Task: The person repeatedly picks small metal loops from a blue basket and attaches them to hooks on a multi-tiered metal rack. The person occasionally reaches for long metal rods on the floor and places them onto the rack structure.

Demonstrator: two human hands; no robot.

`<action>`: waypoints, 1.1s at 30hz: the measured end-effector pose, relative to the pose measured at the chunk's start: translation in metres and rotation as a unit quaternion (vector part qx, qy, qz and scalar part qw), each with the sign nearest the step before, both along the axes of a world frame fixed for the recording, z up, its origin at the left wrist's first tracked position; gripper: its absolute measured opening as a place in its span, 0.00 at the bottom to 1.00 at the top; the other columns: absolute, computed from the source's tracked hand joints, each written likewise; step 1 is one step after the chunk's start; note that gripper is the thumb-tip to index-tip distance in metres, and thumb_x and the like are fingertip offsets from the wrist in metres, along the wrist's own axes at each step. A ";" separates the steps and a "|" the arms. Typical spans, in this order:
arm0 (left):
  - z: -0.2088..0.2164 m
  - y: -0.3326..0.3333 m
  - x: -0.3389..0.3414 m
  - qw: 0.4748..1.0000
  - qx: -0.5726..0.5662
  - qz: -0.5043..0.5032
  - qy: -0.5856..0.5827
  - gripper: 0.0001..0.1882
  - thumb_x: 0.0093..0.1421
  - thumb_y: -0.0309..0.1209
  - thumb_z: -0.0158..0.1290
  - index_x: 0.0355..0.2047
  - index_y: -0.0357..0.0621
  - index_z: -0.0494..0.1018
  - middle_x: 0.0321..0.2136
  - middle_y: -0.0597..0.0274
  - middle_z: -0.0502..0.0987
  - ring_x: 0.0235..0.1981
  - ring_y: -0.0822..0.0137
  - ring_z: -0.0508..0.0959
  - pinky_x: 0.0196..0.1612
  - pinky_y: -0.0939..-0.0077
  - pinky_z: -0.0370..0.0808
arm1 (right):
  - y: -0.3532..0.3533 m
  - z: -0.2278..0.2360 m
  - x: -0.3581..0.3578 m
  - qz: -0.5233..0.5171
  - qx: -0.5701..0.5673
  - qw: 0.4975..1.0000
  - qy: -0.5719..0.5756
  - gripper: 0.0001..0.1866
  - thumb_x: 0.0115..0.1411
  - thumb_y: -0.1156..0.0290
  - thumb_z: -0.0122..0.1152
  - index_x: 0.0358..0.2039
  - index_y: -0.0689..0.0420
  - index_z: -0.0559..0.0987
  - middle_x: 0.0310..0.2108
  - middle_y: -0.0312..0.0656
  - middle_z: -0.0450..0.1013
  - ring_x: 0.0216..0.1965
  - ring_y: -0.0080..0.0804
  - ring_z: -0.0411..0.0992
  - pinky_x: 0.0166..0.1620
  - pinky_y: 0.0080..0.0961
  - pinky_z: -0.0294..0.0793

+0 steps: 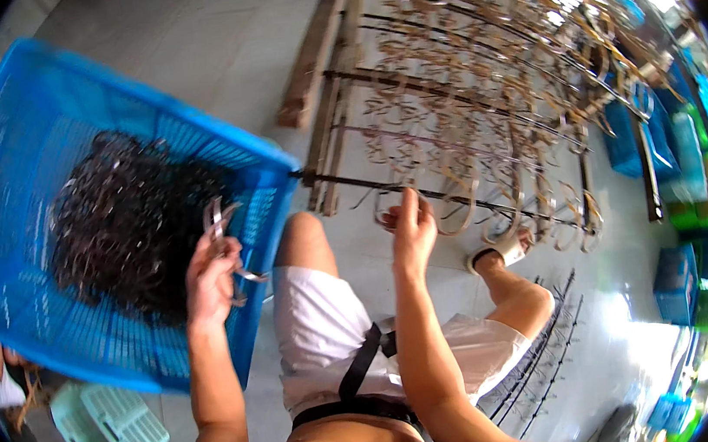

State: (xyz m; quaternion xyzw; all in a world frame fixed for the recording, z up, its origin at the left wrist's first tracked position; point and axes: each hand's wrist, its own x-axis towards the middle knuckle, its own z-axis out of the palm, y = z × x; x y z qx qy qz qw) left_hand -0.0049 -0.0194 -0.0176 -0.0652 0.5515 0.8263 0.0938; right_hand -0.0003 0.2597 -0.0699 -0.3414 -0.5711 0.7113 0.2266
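Observation:
Several curved, shiny metal strips (216,219) stick out of my left hand (214,276), which is closed around them over the right side of a blue plastic basket (213,136). In the basket lies a tangled heap of dark, curved metal strips (114,222). My right hand (413,230) is at the nearest bar of a rack (337,74), its fingers curled together. A thin curved piece shows by its fingertips, but what they grip is too blurred to tell. Many similar curved strips (436,98) hang from the rack's bars.
A pale green plastic basket (115,427) stands at the lower left. Thin black rods with small hooks (543,348) lie on the floor right of my legs. Along the right side are blue bins (674,285) and green containers. My sandalled foot (501,249) is under the rack's near end.

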 end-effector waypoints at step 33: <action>0.070 0.178 0.114 0.526 -0.577 -0.529 0.331 0.14 0.50 0.30 0.49 0.36 0.37 0.65 0.28 0.41 0.71 0.30 0.41 0.71 0.32 0.52 0.68 | 0.070 0.015 0.183 0.499 0.305 0.782 -0.214 0.14 0.57 0.62 0.46 0.32 0.53 0.79 0.26 0.49 0.76 0.31 0.50 0.74 0.35 0.42 0.73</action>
